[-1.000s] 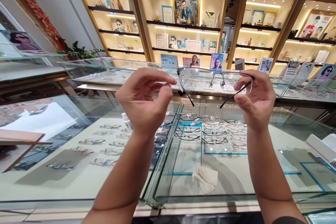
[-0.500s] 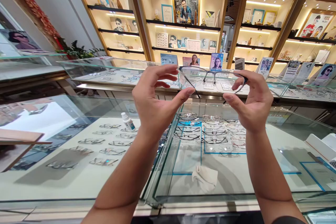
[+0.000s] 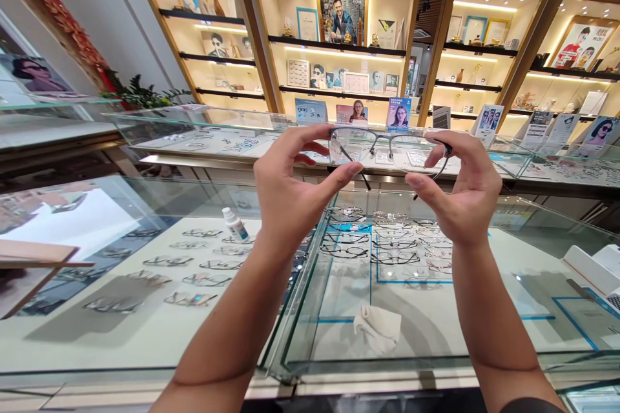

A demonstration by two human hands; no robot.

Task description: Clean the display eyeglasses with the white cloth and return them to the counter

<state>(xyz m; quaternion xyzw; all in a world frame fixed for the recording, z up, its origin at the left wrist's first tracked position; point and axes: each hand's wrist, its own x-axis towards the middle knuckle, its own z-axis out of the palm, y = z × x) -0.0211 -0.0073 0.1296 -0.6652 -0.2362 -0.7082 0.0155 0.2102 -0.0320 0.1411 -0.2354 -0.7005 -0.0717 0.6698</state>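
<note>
A pair of half-rim eyeglasses (image 3: 382,136) is held up in front of me above the glass counter, its dark temple arms pointing toward me and down. My left hand (image 3: 300,174) pinches its left end between thumb and fingers. At the right end, my right hand (image 3: 458,181) grips the frame the same way, fingertips on the rim corner and thumb below. A crumpled pale cloth (image 3: 378,329) lies on the counter below the hands. The small white bottle (image 3: 235,226) stands left of my left forearm.
Rows of eyeglasses (image 3: 394,244) lie in the glass display case (image 3: 300,371) beneath my hands, with more frames (image 3: 208,279) at the left. Farther back are another glass case, upright advert cards (image 3: 400,114) and lit shelves (image 3: 339,44). A white holder (image 3: 593,271) is at the right.
The eyeglasses have shifted slightly left and are held more level. My left hand has moved a little to the right, and my right hand slightly left.
</note>
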